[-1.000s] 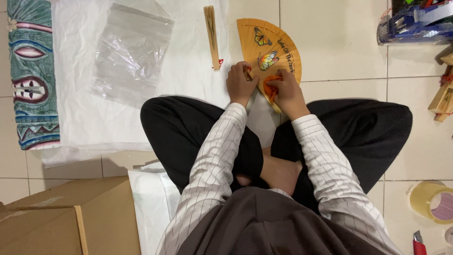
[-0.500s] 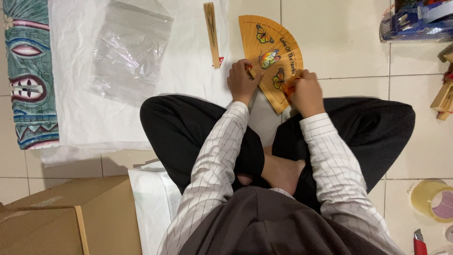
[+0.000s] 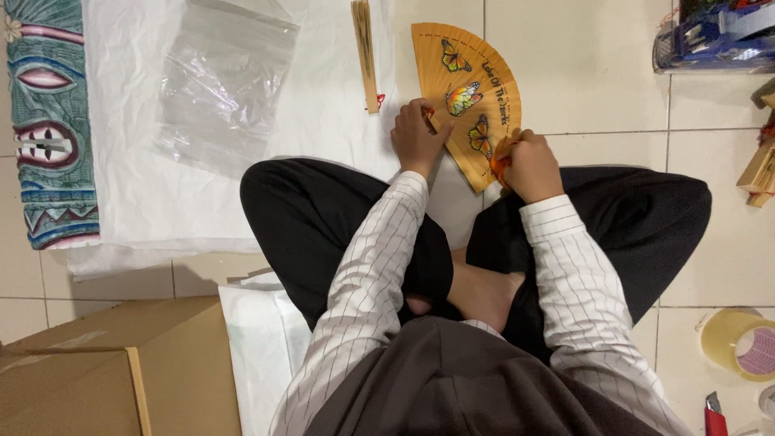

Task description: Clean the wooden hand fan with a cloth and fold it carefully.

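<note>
— Where is the fan right now?

— The wooden fan (image 3: 468, 89) lies spread open on the tiled floor (image 3: 581, 73) in front of the crossed legs, butterflies painted on its slats. The left hand (image 3: 416, 136) presses on the pivot end, fingers curled over it, holding it down. The right hand (image 3: 529, 165) is clenched around the outer rib at the lower right edge, where something orange shows between the fingers — probably a tassel, but it is too small to tell.

— What else is close by?

— A second fan, folded shut (image 3: 365, 52), lies just to the left on the white paper sheet (image 3: 161, 202), with a clear plastic bag (image 3: 222, 81) further left. A cardboard box (image 3: 105, 371) sits by the left knee, a roll of tape (image 3: 739, 343) to the right.

— What might go wrong?

— The slats look thin. If the right hand pulls the outer rib sideways while the left pins the pivot, a slat could crack or its threading tear, I judge. A slip at the pivot would let the fan skid on the smooth tile.
</note>
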